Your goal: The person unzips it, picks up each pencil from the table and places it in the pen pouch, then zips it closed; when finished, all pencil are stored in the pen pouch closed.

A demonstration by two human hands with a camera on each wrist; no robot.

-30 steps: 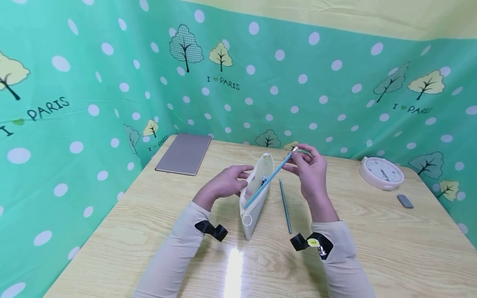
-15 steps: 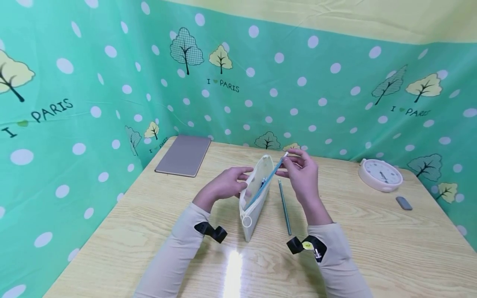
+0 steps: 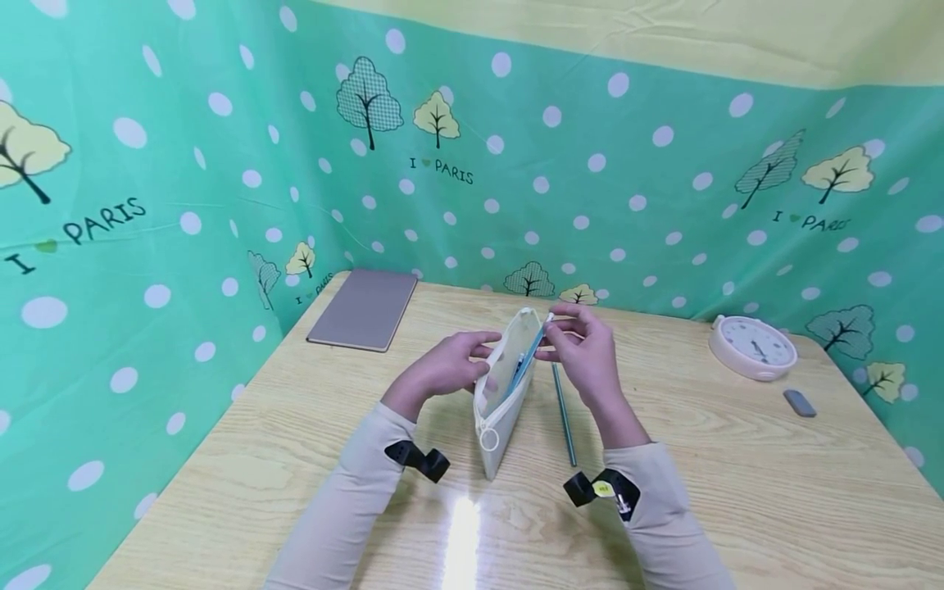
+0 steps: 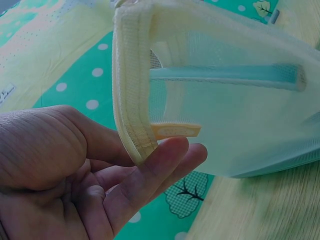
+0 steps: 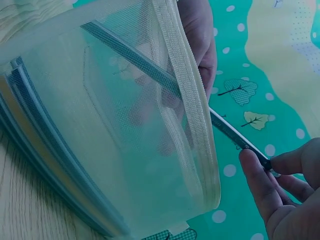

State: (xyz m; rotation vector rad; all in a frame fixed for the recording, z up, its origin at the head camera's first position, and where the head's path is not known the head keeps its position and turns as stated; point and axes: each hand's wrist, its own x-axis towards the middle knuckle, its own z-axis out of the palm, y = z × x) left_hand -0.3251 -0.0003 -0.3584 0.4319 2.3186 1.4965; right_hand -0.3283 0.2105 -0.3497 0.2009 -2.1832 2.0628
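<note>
A pale, see-through mesh zip pouch [image 3: 503, 434] stands on the table with its mouth open. My left hand [image 3: 451, 360] pinches the zip edge of its mouth between thumb and fingers. With thumb and fingertips, my right hand [image 3: 586, 351] grips the white-tipped end of a blue pencil [image 3: 533, 351], which slants down into the pouch. Through the mesh in the right wrist view, most of the pencil [image 5: 132, 55] shows inside, and several long, thin items [image 5: 55, 140] lie along the pouch's bottom. A second, teal pencil [image 3: 564, 416] lies on the table right of the pouch.
A grey-brown notebook [image 3: 363, 310] lies at the back left of the wooden table [image 3: 258, 467]. On the right stand a round pinkish-white clock [image 3: 754, 347] and, nearer, a small grey oblong block [image 3: 800, 402]. A green patterned cloth [image 3: 642, 205] hangs behind.
My right hand has moved left and down toward the pouch, and the blue pencil has slid deeper inside. The left hand and the pouch have stayed in place.
</note>
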